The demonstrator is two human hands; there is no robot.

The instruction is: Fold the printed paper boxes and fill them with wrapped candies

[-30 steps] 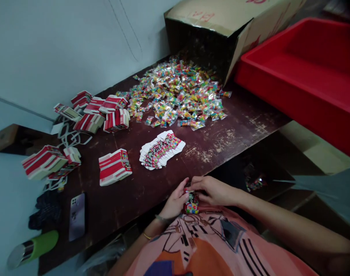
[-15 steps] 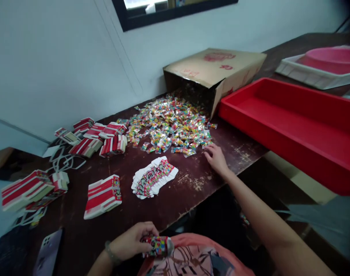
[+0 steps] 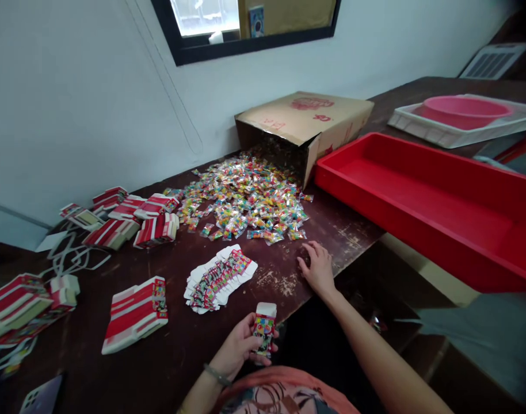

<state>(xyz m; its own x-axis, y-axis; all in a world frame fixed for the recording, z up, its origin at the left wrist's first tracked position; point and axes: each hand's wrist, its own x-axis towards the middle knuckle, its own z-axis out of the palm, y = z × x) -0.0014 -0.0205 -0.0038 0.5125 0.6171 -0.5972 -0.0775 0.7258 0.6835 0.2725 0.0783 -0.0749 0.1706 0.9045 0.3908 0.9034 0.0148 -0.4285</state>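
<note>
My left hand [image 3: 240, 347] is closed around a small printed carton [image 3: 264, 329], held upright near the table's front edge with its white flap up. My right hand [image 3: 316, 265] rests palm down on the dark wooden table [image 3: 254, 287], fingers curled over something I cannot make out, just in front of a wide heap of colourful wrapped candies [image 3: 246, 198]. A fanned stack of flat printed cartons [image 3: 220, 278] lies between my two hands.
A cardboard box [image 3: 306, 123] lies on its side behind the candies. A long red tray [image 3: 418, 195] is at the right, a white tray with a pink basin [image 3: 464, 112] beyond it. Bundles of red-and-white flat cartons [image 3: 133, 310] lie at the left. A phone [image 3: 41, 397] shows bottom left.
My right hand left the carton, reached out to the candy heap and has drawn back a little. My left hand turned the carton upright. The view tilted upward.
</note>
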